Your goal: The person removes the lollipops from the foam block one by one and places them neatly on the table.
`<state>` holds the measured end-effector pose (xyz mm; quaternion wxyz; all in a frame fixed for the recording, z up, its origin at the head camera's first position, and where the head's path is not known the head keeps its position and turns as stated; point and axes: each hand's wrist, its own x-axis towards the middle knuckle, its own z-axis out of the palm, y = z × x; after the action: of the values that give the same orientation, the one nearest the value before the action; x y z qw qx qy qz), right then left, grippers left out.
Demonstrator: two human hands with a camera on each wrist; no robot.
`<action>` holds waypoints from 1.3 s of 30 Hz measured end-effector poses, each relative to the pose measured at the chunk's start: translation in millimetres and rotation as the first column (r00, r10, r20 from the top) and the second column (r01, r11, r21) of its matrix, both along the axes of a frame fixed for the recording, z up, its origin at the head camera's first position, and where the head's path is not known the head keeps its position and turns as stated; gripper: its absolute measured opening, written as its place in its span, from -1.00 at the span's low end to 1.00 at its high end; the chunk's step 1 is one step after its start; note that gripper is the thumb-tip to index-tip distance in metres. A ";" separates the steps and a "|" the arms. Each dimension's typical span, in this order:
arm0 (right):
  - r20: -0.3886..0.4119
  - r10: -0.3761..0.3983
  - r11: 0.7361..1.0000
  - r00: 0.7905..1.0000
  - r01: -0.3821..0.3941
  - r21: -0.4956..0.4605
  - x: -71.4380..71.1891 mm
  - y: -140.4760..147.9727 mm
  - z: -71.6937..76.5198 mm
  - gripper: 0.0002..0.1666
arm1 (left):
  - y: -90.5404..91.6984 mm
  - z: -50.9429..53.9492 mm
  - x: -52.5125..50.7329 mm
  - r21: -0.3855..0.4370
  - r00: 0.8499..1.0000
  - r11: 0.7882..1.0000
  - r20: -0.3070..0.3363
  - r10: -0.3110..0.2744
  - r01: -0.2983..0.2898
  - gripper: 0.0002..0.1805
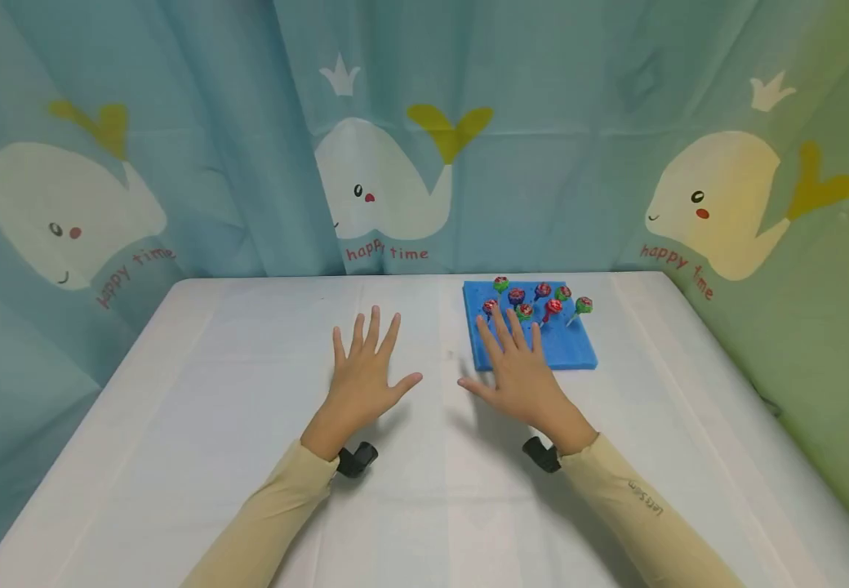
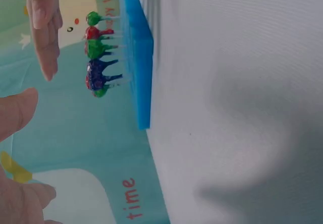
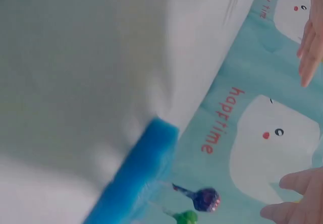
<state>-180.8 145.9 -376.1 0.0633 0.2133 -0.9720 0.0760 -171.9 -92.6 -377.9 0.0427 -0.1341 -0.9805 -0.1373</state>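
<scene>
Several wrapped lollipops stand with their sticks in a blue foam board [image 1: 571, 353] at the table's back right. Among them are a green lollipop [image 1: 584, 305], a red lollipop [image 1: 553, 307] and a dark purple lollipop [image 3: 206, 199]. My left hand [image 1: 362, 384] hovers over the table left of the board, fingers spread, holding nothing. Fingers spread too, my right hand [image 1: 527, 384] is above the board's front edge and hides part of the board in the head view. It holds nothing. In the left wrist view the lollipops [image 2: 96, 75] appear side-on.
A white table [image 1: 211, 408] fills the foreground. Behind it hangs a blue-green curtain [image 1: 248, 204] printed with white whales, close to the table's back edge. Each wrist carries a black camera mount, such as the left mount [image 1: 357, 460].
</scene>
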 end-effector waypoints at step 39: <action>0.011 0.106 0.980 0.994 -0.106 0.171 -18.9 129.6 11.1 -0.10 | 41.6 -7.3 -116.0 0.228 0.958 0.936 0.041 -0.283 0.267 -0.34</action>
<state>-199.7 275.4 -365.0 0.0398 0.2694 -0.9622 -0.0043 -287.9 -51.0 -385.2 0.0017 -0.2591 -0.9317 -0.2546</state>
